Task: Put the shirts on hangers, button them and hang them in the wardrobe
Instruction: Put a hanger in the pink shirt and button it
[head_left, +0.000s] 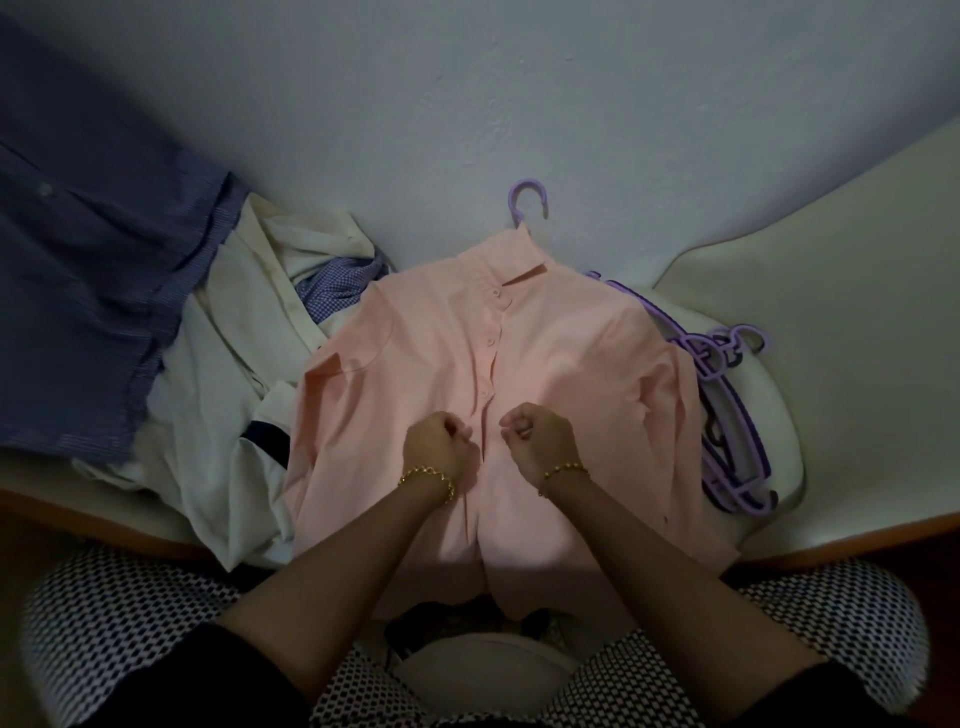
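- The pink shirt (415, 332) lies flat on the white table (831, 312), front side up, right in front of the person.
- The hook of a purple hanger (527, 200) pokes out of its collar at 12 o'clock.
- The left hand (439, 447) is curled tight and pinches one front edge of the shirt (each wrist has a gold bracelet).
- The right hand (537, 441) is curled too and pinches the other edge, just beside the left hand.
- A pile of purple hangers (727, 415) lies at 3 o'clock of the shirt, and a white shirt (244, 322) at 9 o'clock.
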